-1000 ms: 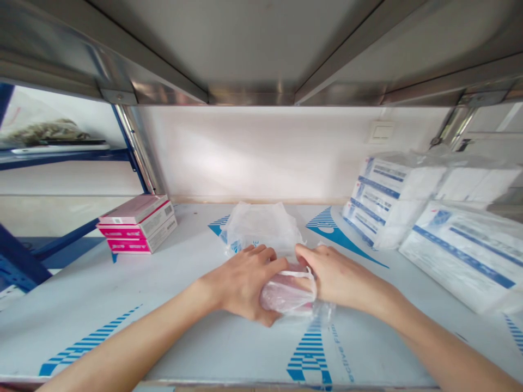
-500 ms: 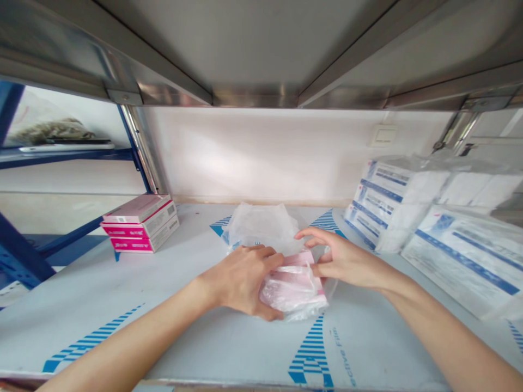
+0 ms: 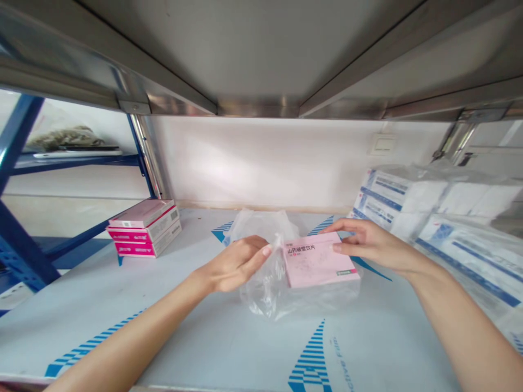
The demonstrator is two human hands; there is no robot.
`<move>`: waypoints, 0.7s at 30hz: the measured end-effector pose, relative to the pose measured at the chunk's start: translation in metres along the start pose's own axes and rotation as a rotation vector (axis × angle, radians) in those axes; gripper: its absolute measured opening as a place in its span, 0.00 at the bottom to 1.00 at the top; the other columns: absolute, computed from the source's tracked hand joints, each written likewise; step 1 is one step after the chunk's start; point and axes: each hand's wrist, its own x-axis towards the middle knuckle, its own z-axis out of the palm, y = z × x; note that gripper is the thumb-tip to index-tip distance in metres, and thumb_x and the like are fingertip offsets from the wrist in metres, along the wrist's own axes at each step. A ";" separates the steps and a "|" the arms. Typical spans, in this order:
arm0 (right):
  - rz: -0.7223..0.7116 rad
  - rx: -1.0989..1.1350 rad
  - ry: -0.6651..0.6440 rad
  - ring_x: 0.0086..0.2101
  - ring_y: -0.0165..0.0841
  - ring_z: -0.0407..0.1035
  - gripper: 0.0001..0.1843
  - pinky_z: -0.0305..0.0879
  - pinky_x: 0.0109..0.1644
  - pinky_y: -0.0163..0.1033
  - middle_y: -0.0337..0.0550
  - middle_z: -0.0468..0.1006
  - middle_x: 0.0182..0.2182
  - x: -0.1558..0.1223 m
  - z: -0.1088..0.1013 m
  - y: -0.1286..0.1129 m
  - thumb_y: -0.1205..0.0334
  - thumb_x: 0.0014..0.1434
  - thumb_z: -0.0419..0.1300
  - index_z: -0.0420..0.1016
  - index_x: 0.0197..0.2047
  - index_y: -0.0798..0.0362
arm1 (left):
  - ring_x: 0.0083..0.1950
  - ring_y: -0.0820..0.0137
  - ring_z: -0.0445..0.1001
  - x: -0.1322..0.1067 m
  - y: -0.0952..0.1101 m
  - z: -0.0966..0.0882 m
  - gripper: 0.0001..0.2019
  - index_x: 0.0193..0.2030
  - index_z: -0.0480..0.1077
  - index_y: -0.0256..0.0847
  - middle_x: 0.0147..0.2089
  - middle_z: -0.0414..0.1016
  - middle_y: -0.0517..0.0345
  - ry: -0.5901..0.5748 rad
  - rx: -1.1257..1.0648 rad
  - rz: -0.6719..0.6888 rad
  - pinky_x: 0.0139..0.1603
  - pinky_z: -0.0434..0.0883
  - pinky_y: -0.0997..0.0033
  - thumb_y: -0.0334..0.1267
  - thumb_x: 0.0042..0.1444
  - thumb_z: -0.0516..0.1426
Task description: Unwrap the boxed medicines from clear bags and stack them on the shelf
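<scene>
At the far left stood a blue rack frame [image 3: 16,239], and just inside it a stack of pink boxes [image 3: 145,227] sat on the white shelf [image 3: 122,305] with its blue printed stripes. The person's left hand [image 3: 235,264] hovered over the middle of the shelf, fingers curled and the fingertips pinched on the edge of a clear plastic bag [image 3: 265,291], which sagged down to the shelf surface. Behind that hand, toward the back wall, lay a crumpled pile of thin plastic bags [image 3: 261,224].

Just right of the left hand was a flat pink box [image 3: 318,261], printed face up and tilted toward the viewer, raised a little off the shelf. The film of the clear bag bunched beside and under its near edge; I could not tell whether any part of the box sat inside it. The right hand [image 3: 368,245] gripped the box at its far right corner, fingers spread along the top edge.

Further right, white packs with blue bands [image 3: 402,198] were stacked against the wall, and a wall switch [image 3: 382,144] showed above them.
</scene>
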 end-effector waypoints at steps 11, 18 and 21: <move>-0.230 0.241 0.361 0.39 0.39 0.77 0.23 0.74 0.42 0.45 0.45 0.81 0.41 0.012 0.025 -0.001 0.50 0.51 0.71 0.67 0.44 0.47 | 0.66 0.53 0.66 0.006 -0.006 0.005 0.42 0.70 0.55 0.45 0.68 0.65 0.42 0.337 -0.331 -0.041 0.64 0.66 0.45 0.48 0.51 0.67; -0.434 0.129 0.320 0.37 0.37 0.76 0.15 0.73 0.39 0.42 0.44 0.80 0.37 0.007 0.060 -0.039 0.51 0.55 0.70 0.69 0.37 0.47 | 0.50 0.59 0.80 0.001 0.018 -0.024 0.24 0.62 0.70 0.39 0.50 0.82 0.47 0.622 -0.755 -0.112 0.52 0.77 0.56 0.47 0.61 0.60; -0.334 0.167 0.056 0.33 0.35 0.75 0.16 0.71 0.33 0.40 0.43 0.80 0.35 0.013 0.079 -0.058 0.49 0.57 0.67 0.67 0.34 0.49 | 0.47 0.60 0.80 -0.018 0.012 -0.040 0.17 0.50 0.77 0.39 0.48 0.83 0.49 0.713 -0.705 -0.173 0.48 0.77 0.61 0.47 0.58 0.62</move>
